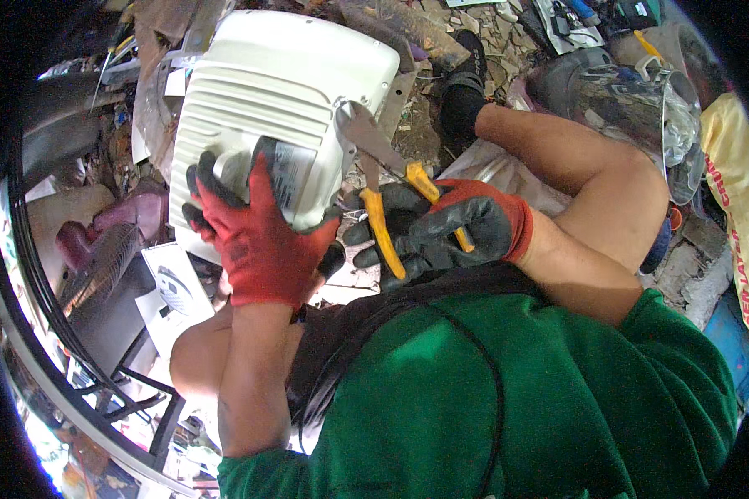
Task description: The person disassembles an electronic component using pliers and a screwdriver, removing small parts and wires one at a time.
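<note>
The left hand [262, 237], in a red and black glove, lies spread on the white casing [266, 100], gripping nothing, its fingers beside a grey label [295, 166] whose fine print is too small to read. The casing sits in front of the person. The right hand [466, 224] grasps yellow-handled pliers [383, 151], handles apart, their head over the casing's edge. Large red lettering marks a pale yellow sack [736, 175] at far right.
</note>
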Motion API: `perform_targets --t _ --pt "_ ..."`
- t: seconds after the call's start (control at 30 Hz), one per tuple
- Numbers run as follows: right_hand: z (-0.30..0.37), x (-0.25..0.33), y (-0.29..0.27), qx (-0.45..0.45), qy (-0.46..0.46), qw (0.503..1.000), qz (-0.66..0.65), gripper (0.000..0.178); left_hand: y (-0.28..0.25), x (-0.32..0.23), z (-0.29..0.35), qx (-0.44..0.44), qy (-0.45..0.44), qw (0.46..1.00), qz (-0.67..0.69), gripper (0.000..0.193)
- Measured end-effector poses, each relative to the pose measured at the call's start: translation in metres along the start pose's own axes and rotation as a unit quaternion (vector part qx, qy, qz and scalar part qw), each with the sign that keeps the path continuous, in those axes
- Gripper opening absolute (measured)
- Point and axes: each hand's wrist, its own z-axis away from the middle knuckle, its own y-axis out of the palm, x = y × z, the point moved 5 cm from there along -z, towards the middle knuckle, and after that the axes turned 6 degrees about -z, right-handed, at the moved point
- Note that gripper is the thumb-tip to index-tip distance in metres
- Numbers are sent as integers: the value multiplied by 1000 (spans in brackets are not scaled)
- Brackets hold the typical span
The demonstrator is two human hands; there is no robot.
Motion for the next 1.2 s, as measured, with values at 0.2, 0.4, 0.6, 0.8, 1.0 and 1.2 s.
perform_targets --t 0.2,0.4,0.6,0.8,1.0,1.2 --pt "25 36 26 -109 -55 886 448 58 6 2 4 -42 35 998 16 112" --pt "50 77 21 -280 -2 679 678 81 1 -3 7 -28 2 999 -30 110" --pt "48 100 -11 -234 49 791 563 64 2 -2 16 -49 -12 999 -18 106" --pt "33 117 8 -210 -34 797 565 55 1 -2 15 -39 -10 999 -24 105" --pt "33 146 20 -221 -37 494 840 57 2 -5 15 -49 -9 999 -11 103" --pt "28 163 29 -178 -84 264 944 56 6 -7 10 -45 -8 999 -2 103"
